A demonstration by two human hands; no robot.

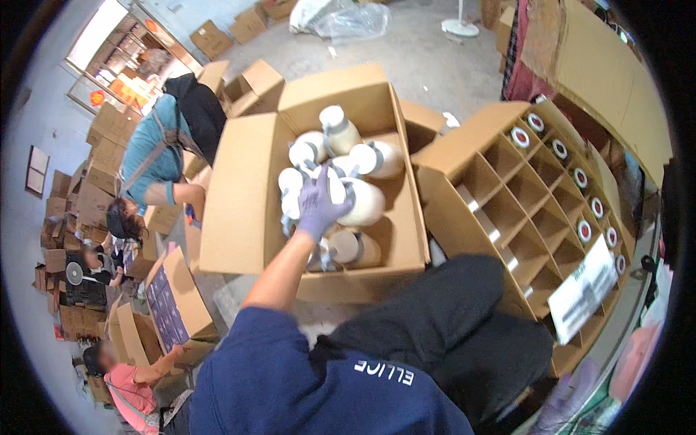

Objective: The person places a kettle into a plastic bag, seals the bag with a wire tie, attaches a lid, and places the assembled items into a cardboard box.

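My left hand (321, 201), in a thin purple glove, reaches into an open cardboard box (242, 190) before me. Its fingers and thumb are around the top of a white jug (363, 202) with a grey handle; the jug lies tilted and looks slightly blurred. Several similar jugs with grey bands and handles lie about it, one upright-looking white jug (341, 130) at the far side and a duller beige one (356, 249) near the close wall. At the lower right rim, a blurred purple shape (579, 389) may be my gloved right hand; what it holds cannot be made out.
On the right stands a divided carton (478, 130) with round-topped items in some cells and a labelled white packet (584, 291) across its dividers. Co-workers (155, 147) (130, 386) are at the left near open boxes. Stacked cartons line the wall; plastic sheeting (353, 22) lies on the far floor.
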